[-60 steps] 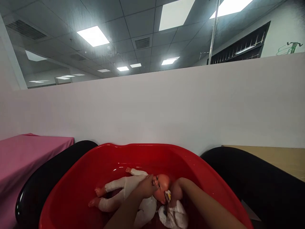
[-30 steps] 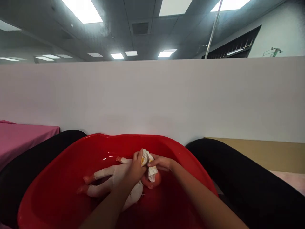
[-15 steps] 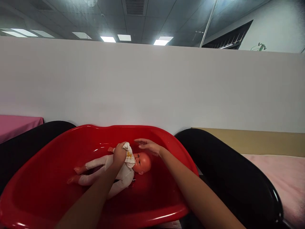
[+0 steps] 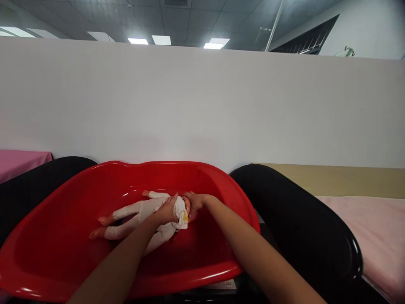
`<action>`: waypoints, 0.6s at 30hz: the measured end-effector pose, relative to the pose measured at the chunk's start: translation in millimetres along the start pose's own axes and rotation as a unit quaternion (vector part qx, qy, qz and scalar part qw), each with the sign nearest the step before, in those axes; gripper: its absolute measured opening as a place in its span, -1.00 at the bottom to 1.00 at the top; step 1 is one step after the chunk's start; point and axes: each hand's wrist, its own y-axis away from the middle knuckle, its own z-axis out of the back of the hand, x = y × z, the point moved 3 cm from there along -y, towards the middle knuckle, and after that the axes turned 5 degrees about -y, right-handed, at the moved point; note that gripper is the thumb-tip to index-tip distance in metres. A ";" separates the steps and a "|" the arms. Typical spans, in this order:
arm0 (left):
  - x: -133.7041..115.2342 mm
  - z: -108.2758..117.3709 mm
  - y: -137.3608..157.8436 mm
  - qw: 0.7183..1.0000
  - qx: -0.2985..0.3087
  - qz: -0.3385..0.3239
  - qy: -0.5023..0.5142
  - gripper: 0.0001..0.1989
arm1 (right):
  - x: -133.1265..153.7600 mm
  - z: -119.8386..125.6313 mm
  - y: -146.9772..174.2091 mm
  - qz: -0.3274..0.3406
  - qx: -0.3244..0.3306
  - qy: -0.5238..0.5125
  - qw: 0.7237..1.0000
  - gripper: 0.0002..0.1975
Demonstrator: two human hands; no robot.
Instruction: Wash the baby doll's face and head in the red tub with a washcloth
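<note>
Both hands meet just left of frame centre, over the doll's head. The left hand (image 4: 167, 211) is closed around a small white cloth (image 4: 180, 212), pressing it to the face; the right hand (image 4: 195, 202) cups the head from the right side, fingers curled on it. The doll (image 4: 136, 215) lies on its back in the red tub (image 4: 95, 261), long axis running from feet at lower left to head at centre, so both hands are at its head end.
</note>
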 end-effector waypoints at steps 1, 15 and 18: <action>-0.8 -4.5 0.3 1.000 0.012 -0.011 -0.002 0.04 | -0.9 0.7 -0.4 0.003 0.002 -0.001 1.000 0.31; -13.6 2.9 2.4 0.988 0.050 0.023 -0.144 -0.66 | -11.7 6.4 1.9 -0.020 0.025 0.006 0.999 0.30; -9.8 5.7 1.0 0.993 0.044 0.027 -0.105 -0.73 | -11.2 8.6 7.5 -0.020 0.023 0.013 0.999 0.31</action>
